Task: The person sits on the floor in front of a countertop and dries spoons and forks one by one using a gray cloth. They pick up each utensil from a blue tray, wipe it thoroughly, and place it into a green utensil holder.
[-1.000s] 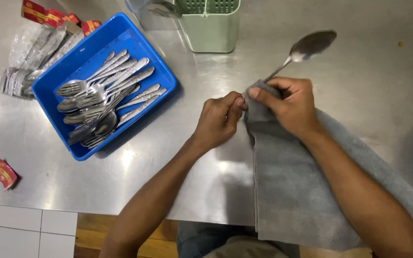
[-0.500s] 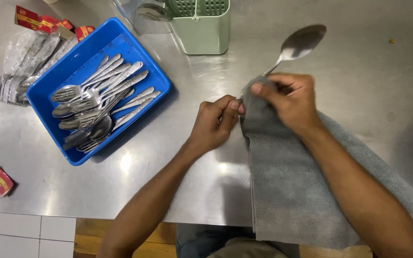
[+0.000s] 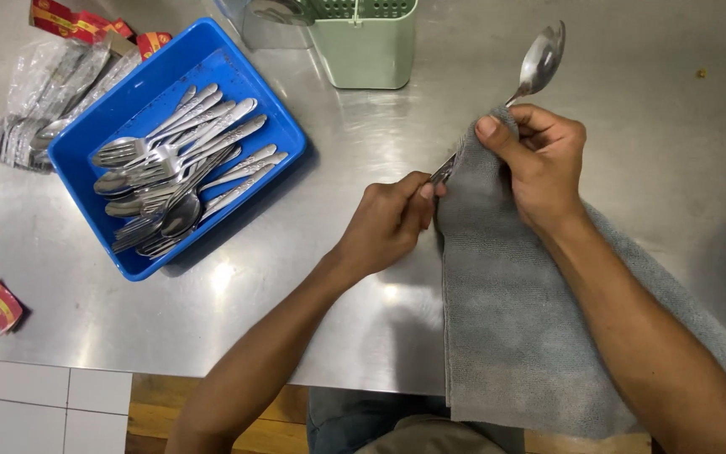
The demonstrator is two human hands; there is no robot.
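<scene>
left hand point(image 3: 388, 220) pinches handle end of spoon point(image 3: 539, 60) | right hand point(image 3: 541, 160) grips grey cloth point(image 3: 506, 303) wrapped round spoon's shaft, bowl up, mid-table | cloth hangs over near edge | blue tray point(image 3: 275, 113) of cutlery toward far-left corner | green holder point(image 3: 367, 50) at far edge

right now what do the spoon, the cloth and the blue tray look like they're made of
Spoon: polished metal, likely stainless steel; its bowl mirrors the light.
Cloth: grey woven fabric with a fine looped nap, probably microfibre or terry; matte, and it drapes softly.
Blue tray: moulded plastic by the look; even colour, rounded rim, slight sheen.
The right hand wraps cloth round the spoon; the left hand pinches the handle end.
</scene>
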